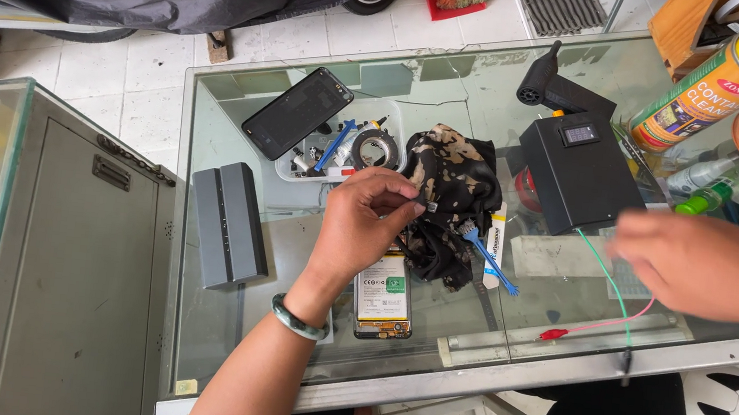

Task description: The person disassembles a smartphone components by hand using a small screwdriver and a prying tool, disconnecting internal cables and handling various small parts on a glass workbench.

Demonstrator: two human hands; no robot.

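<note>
Tray [286,169] holding blue tools, tape roll [377,149], left hand [368,221] pinching small part

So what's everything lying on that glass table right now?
glass table: one, clear, centre
opened phone: one, back off, under the left hand
dark phone: one, black, on the white tray
white tray: one, holds small tools and a tape roll
grey box: one, left side
black box: one, small screen on top, right
patterned cloth: one, black and tan, centre
blue tool: one, beside the cloth
spray can: one, yellow cap, top right
left hand: bracelet on wrist, pinches a small part
right hand: blurred, nothing seen in it
</note>
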